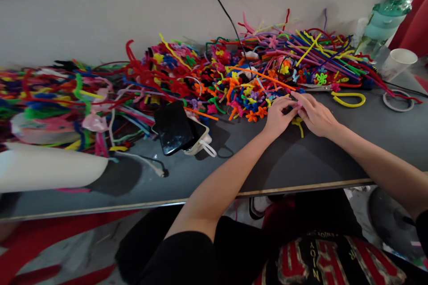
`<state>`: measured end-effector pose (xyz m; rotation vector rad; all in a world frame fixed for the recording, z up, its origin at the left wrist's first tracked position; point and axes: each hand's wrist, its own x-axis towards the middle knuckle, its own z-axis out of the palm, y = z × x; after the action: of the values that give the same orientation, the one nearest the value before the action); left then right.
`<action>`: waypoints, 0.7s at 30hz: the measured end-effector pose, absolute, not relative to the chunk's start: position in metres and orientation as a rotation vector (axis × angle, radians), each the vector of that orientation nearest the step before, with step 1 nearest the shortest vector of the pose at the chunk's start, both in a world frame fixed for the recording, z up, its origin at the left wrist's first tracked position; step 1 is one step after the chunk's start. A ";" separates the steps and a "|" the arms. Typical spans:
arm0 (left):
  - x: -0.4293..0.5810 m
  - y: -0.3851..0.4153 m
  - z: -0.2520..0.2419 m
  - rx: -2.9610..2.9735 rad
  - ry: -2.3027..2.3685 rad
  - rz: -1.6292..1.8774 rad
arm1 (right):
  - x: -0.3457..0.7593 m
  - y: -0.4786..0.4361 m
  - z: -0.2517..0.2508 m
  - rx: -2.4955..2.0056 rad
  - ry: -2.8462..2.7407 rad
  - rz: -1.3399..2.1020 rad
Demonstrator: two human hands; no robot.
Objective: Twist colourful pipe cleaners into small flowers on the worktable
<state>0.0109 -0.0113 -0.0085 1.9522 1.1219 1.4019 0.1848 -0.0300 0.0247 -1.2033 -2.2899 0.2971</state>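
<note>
Both my hands meet over the dark grey table [301,164], just in front of a big heap of coloured pipe cleaners [234,71]. My left hand [279,118] is curled, its fingers pinched on a yellow pipe cleaner [298,124] that pokes out below the fingers. My right hand [314,113] lies against it, fingers together, pinching the same yellow piece. Small twisted pipe-cleaner flowers [254,113] lie right beside my left hand.
A black phone [172,127] leans on a white power bank [200,140] with a cable. A yellow loop [349,99], a tape ring [397,100], a paper cup [399,62] and a green bottle [384,20] stand at the right. A white roll [50,167] lies at the left.
</note>
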 end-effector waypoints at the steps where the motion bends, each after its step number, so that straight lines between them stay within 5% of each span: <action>1: 0.011 -0.011 -0.008 1.951 1.116 1.384 | 0.185 -0.029 0.023 -1.162 -2.287 0.308; 21: 0.015 -0.013 -0.009 1.684 1.060 1.295 | 0.199 -0.017 0.009 -1.009 -2.145 0.199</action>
<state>0.0148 -0.0131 -0.0091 1.6842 1.0595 1.2948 0.1993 -0.0168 0.0088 -1.0089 -2.1448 0.1987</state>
